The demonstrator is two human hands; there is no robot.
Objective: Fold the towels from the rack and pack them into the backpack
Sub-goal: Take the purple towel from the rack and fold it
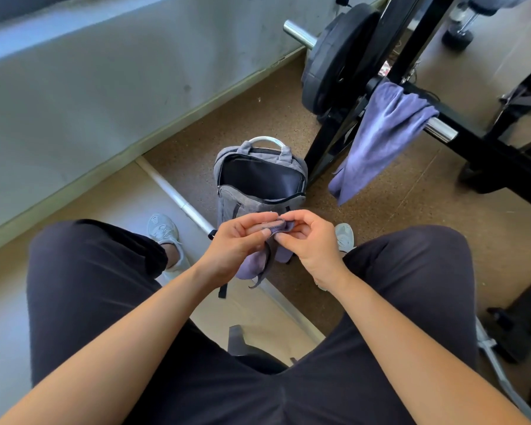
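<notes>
Hard to see: the held towel (252, 266) is bunched up. The hands cover most of it, so I cannot tell how it is folded.
Hidden: the hands cover the bottom of the backpack (249, 204). Its inside is dark, so I cannot tell what is in it.
Cut off: the black rack (488, 154) runs off the right edge. The dumbbell (460, 29) at 1 o'clock is cut at the top.
Left hand (236, 240): its fingers are curled and pinch the top of the held towel.
Right hand (311, 240): it pinches the same top edge, just beside the left hand.
Held towel's place: between the knees, at 6 o'clock from the backpack.
Backpack: it stands on the floor at 12 o'clock from the hands, with its top open.
Hanging towel (380, 133): it is draped over the rack's bar at 2 o'clock, near the backpack.
Around: a weight plate (334, 62) is at 1 o'clock and a silver pole (178, 194) lies on the floor at 10 o'clock.
</notes>
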